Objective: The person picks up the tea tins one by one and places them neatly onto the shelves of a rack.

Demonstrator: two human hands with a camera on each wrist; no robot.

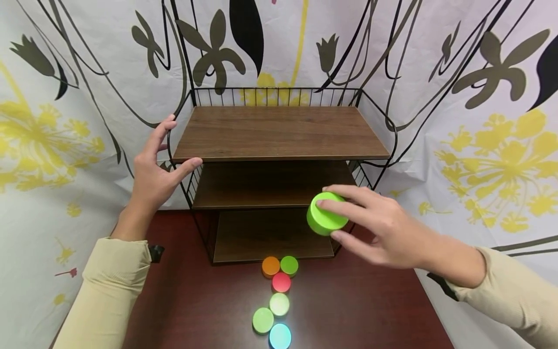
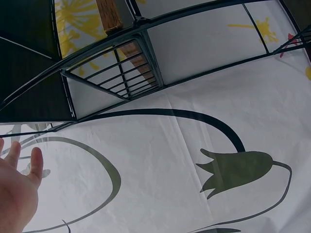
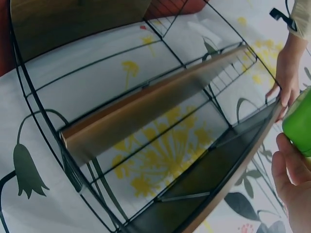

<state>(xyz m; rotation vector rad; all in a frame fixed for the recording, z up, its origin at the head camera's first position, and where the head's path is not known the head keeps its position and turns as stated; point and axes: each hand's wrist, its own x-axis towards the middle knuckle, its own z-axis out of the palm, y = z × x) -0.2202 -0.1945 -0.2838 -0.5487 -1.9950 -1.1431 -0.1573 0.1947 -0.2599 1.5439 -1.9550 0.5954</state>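
My right hand pinches a short bright green cylinder between thumb and fingers, in front of the lower shelves of a black wire rack with brown wooden boards. In the right wrist view the green cylinder is cut off by the edge. At the rack's left side is my left hand, fingers spread and thumb extended by the top board's front corner. Whether it touches the frame is hard to tell. Only part of the left hand shows in the left wrist view.
On the dark red tabletop stand several small round pieces, among them an orange one, a red one and a blue one. A white cloth with a flower print hangs behind and beside the rack.
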